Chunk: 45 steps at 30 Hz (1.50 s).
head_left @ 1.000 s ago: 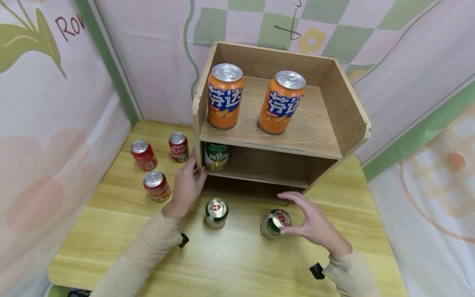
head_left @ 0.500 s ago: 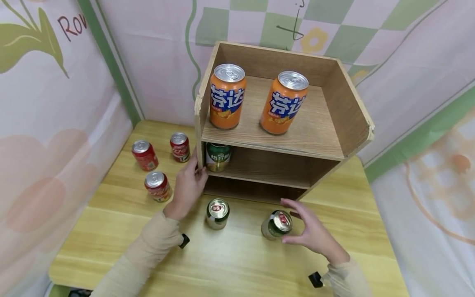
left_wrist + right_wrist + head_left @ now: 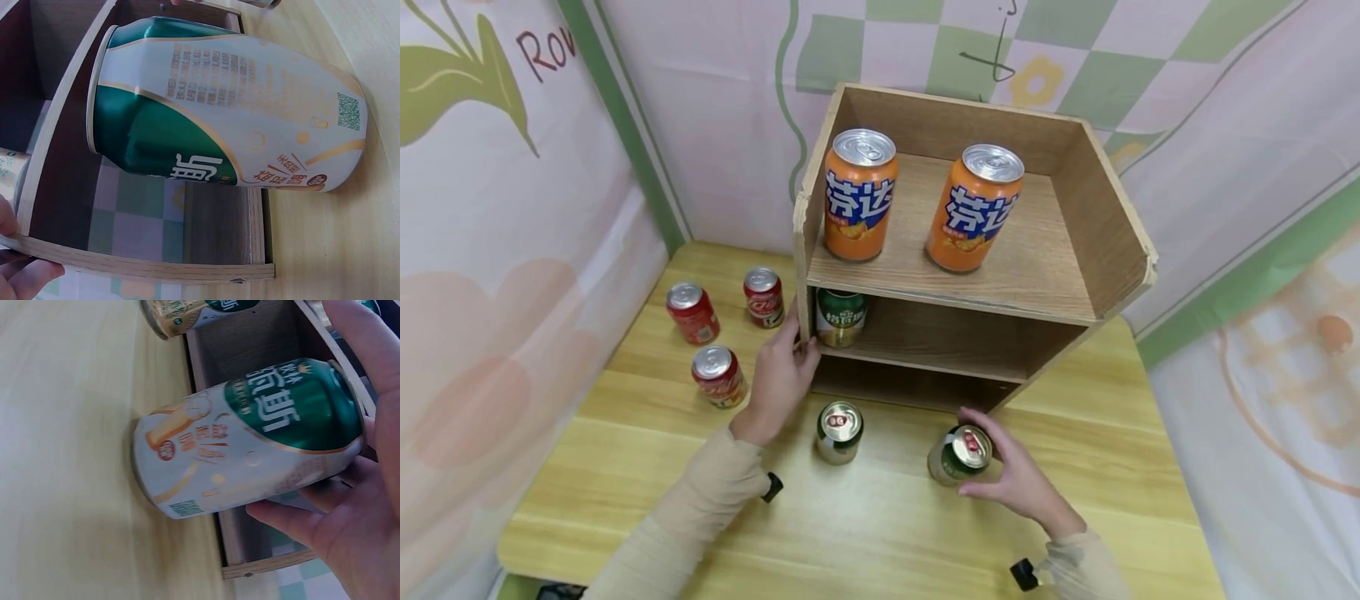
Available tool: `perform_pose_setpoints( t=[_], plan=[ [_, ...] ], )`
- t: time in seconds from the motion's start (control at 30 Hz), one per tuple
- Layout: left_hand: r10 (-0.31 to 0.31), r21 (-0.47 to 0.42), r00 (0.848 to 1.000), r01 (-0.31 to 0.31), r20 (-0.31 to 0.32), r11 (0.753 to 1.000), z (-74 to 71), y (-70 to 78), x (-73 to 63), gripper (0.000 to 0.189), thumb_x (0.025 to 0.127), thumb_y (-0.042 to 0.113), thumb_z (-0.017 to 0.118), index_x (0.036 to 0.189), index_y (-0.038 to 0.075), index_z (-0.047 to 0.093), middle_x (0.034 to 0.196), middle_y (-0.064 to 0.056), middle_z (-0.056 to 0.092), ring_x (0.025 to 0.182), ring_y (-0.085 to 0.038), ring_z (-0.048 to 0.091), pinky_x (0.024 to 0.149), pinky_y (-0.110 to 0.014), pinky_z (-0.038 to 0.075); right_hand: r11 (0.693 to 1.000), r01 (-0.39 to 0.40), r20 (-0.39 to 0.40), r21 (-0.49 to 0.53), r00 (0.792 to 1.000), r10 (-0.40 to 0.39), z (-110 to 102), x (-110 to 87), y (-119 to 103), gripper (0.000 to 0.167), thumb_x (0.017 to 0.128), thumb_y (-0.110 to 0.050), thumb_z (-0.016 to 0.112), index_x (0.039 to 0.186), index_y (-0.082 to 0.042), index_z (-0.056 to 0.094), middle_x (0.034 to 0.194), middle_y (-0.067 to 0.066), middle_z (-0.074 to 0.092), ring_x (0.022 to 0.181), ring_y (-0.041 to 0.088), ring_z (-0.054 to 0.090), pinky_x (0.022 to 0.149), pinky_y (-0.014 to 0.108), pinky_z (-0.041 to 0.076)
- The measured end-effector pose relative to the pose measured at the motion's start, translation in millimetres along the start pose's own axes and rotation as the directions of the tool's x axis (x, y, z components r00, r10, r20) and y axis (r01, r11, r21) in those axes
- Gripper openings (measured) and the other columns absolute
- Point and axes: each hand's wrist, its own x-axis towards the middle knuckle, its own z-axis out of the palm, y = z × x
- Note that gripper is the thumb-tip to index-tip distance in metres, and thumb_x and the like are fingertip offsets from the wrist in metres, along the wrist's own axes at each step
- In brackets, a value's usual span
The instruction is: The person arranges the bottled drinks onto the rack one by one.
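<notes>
A wooden shelf (image 3: pixel 925 300) stands on the table. At its left side panel my left hand (image 3: pixel 777 379) grips the board's front edge, with thumb and fingertips on either side. My right hand (image 3: pixel 1011 467) is cupped around a green and white can (image 3: pixel 953 460) standing upright on the table. In the right wrist view, fingers (image 3: pixel 290 522) reach along the far side of this can (image 3: pixel 250 440), while the thumb stretches past it with a gap. A second green and white can (image 3: pixel 838 433) stands upright in front of the shelf, large in the left wrist view.
Two orange cans (image 3: pixel 859 200) stand on the top tier. One green can (image 3: pixel 841 318) is at the left of the middle tier. Three red cans (image 3: pixel 718 379) stand on the table (image 3: pixel 647 450) left of the shelf. Printed cloth walls (image 3: pixel 715 125) surround the table.
My right hand drew slightly away from the can, then shifted left so its spread thumb and fingers surround it again. The left hand keeps its grip on the shelf.
</notes>
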Motion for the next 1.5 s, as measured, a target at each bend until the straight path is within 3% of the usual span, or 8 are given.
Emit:
perform_pose_setpoints(
  t=[0.13, 0.37, 0.7, 0.97, 1.23, 1.5],
  plan=[
    [0.0, 0.007, 1.0, 0.0, -0.002, 1.0, 0.0, 0.1, -0.4, 0.071, 0.089, -0.006, 0.065, 0.155, -0.001, 0.038, 0.118, -0.035, 0.066, 0.1, -0.043, 0.071, 0.07, -0.043, 0.064, 0.998, 0.028, -0.009, 0.053, 1.0, -0.028, 3.8, -1.5, 5.0, 0.104, 0.068, -0.004, 0.092, 0.156, -0.007, 0.036, 0.154, 0.024, 0.042, 0.137, 0.007, 0.042, 0.11, 0.017, 0.034],
    [-0.005, 0.008, 1.0, 0.005, -0.001, 1.0, 0.8, -1.5, -0.2, 0.072, 0.09, -0.006, 0.065, 0.156, 0.001, 0.037, 0.119, -0.034, 0.066, 0.101, -0.042, 0.071, 0.072, -0.043, 0.064, 0.996, 0.016, -0.025, 0.09, 1.0, -0.014, 9.1, -3.2, 8.2, 0.093, 0.077, -0.002, 0.086, 0.156, -0.006, 0.037, 0.154, 0.025, 0.042, 0.136, 0.007, 0.043, 0.111, 0.017, 0.034],
    [-0.022, 0.002, 1.0, 0.022, 0.004, 1.0, -0.7, 3.2, 0.0, 0.067, 0.089, -0.009, 0.063, 0.152, -0.005, 0.041, 0.124, -0.035, 0.063, 0.102, -0.043, 0.071, 0.076, -0.041, 0.064, 0.988, -0.01, -0.026, 0.155, 1.0, 0.014, 11.3, -3.7, 12.7, 0.092, 0.076, -0.003, 0.088, 0.154, -0.006, 0.04, 0.152, 0.024, 0.044, 0.131, 0.002, 0.047, 0.107, 0.018, 0.04],
    [-0.025, -0.006, 1.0, 0.025, 0.006, 1.0, -0.2, 2.1, -0.3, 0.07, 0.089, -0.008, 0.063, 0.155, -0.002, 0.038, 0.123, -0.035, 0.064, 0.103, -0.043, 0.07, 0.077, -0.041, 0.064, 0.99, -0.038, -0.013, 0.134, 0.999, 0.04, 11.6, -2.6, 13.1, 0.092, 0.076, -0.012, 0.09, 0.152, -0.005, 0.041, 0.15, 0.023, 0.046, 0.131, 0.005, 0.048, 0.108, 0.018, 0.04],
    [-0.005, -0.012, 1.0, 0.005, -0.007, 1.0, 1.1, 0.8, -0.3, 0.071, 0.089, -0.008, 0.064, 0.155, -0.001, 0.038, 0.12, -0.035, 0.065, 0.104, -0.042, 0.07, 0.079, -0.04, 0.064, 0.991, -0.043, 0.007, 0.124, 0.999, 0.042, 11.6, -1.3, 14.1, 0.091, 0.075, -0.01, 0.089, 0.151, 0.0, 0.04, 0.147, 0.024, 0.048, 0.128, 0.008, 0.05, 0.107, 0.02, 0.043],
    [-0.001, -0.006, 1.0, 0.001, -0.01, 1.0, 1.3, 0.5, -0.5, 0.071, 0.088, -0.009, 0.064, 0.154, -0.002, 0.038, 0.119, -0.035, 0.065, 0.103, -0.042, 0.07, 0.078, -0.04, 0.064, 0.999, -0.011, -0.037, 0.037, 0.999, 0.013, 12.9, -1.5, 15.8, 0.082, 0.076, -0.01, 0.09, 0.145, -0.001, 0.046, 0.136, 0.016, 0.058, 0.122, 0.01, 0.055, 0.104, 0.02, 0.045]
  ],
)
